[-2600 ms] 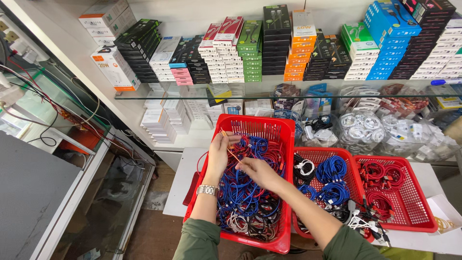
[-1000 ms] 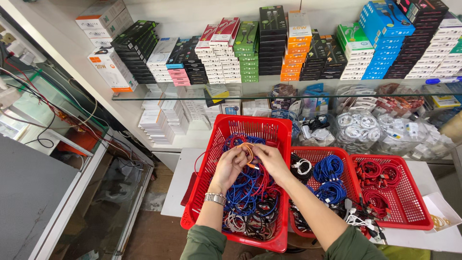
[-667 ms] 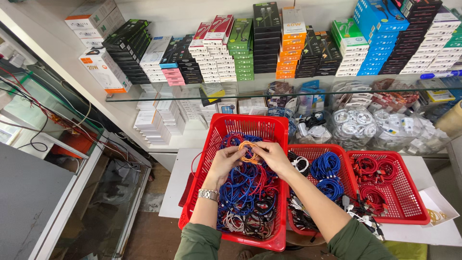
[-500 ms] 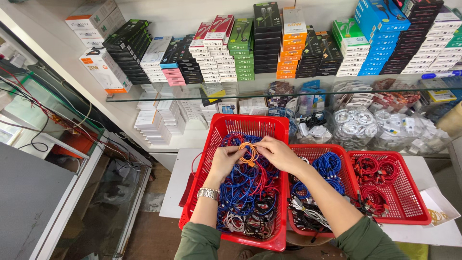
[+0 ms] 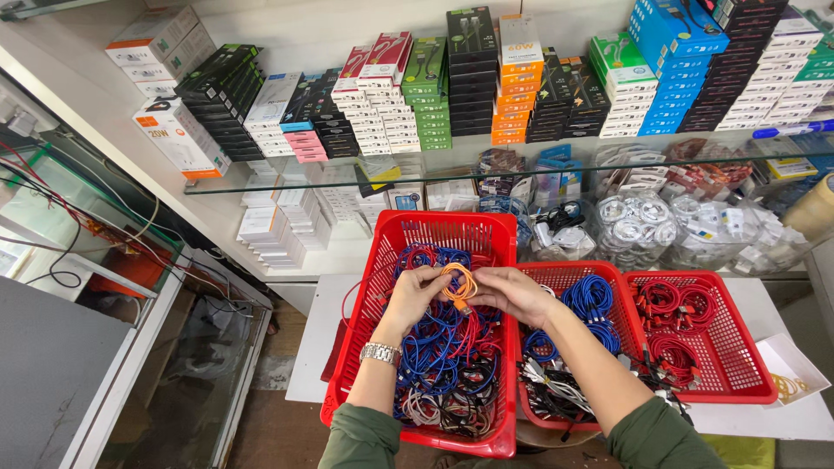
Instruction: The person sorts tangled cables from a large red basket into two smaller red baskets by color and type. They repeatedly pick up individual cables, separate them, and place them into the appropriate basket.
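In the head view, both hands meet over the large red basket (image 5: 417, 347), which is heaped with tangled blue, red and white cables. The left hand (image 5: 415, 293), a metal watch (image 5: 380, 353) on its wrist, and the right hand (image 5: 511, 293) each pinch one side of a small orange cable coil (image 5: 459, 283), fingers closed on it, holding it just above the tangle. Half a second ago the coil was looser and sat slightly higher in the basket; now it is a tighter ring, and the hands have drawn closer together. To the right on the white tabletop (image 5: 313, 347) stand two smaller red baskets, the middle basket (image 5: 565, 347) holding blue coils and the right basket (image 5: 704, 339) red ones. Stacked boxes (image 5: 521, 78) line the glass shelf (image 5: 365, 169) behind.
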